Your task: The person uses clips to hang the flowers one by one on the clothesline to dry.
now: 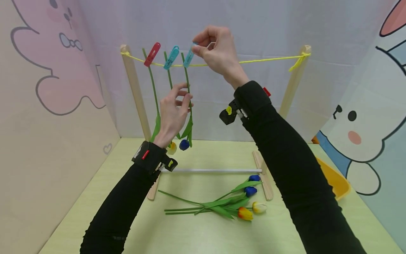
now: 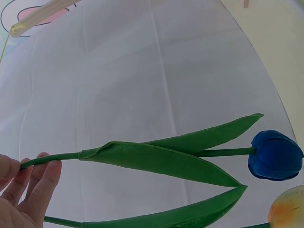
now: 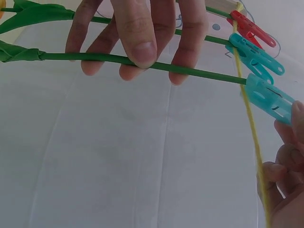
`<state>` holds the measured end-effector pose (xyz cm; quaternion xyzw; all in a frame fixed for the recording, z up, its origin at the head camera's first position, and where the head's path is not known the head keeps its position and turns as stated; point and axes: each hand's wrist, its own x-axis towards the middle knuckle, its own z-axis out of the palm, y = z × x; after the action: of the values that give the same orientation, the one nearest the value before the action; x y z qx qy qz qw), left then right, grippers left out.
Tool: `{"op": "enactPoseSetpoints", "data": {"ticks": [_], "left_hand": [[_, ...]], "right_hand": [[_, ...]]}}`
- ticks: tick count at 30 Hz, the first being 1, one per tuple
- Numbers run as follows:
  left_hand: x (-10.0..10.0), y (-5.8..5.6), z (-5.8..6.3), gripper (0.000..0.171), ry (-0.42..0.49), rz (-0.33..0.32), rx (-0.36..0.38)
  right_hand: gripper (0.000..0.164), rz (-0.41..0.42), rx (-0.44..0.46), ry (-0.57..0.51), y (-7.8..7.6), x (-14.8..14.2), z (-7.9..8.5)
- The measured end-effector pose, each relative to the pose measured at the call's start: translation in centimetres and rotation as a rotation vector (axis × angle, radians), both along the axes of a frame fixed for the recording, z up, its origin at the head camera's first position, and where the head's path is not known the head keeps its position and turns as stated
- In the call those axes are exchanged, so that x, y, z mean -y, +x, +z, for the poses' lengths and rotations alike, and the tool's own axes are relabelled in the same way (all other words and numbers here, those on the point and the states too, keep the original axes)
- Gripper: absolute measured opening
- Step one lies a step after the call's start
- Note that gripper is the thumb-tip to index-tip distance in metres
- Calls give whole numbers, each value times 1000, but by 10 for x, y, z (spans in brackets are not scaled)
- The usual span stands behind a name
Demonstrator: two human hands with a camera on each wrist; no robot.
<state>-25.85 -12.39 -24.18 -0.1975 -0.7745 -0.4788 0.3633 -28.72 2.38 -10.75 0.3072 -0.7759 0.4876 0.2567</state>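
Against white cloth point(image 2: 123, 90), left grip point(image 1: 173, 110) pinches a blue tulip point(image 2: 161, 161), right grip point(image 1: 218, 52) a partly hidden turquoise peg point(image 1: 189, 58).

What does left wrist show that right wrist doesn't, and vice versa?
Left wrist only: the blue bloom.

Right wrist only: the right hand pinching a light-blue clothespin, plus a second light-blue clothespin and a red clothespin.

Both: the left hand pinching a green stem, green leaves, and the yellow cord.

Staged indoor setting, cartoon-printed side walls point(image 1: 63, 169), white cloth backdrop point(image 1: 206, 116), pale tabletop point(image 1: 209, 240)
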Motion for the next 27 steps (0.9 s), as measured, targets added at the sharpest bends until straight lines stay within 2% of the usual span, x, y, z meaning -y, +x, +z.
{"op": "enactPoseSetpoints", "data": {"ticks": [11, 27], "left_hand": [[1, 0, 2, 32, -2, -1, 19], [0, 0, 2, 32, -8, 2, 22]], "right_hand": [[14, 22, 37, 8, 1, 1, -1], [18, 29, 16, 50, 0, 0, -2]]}}
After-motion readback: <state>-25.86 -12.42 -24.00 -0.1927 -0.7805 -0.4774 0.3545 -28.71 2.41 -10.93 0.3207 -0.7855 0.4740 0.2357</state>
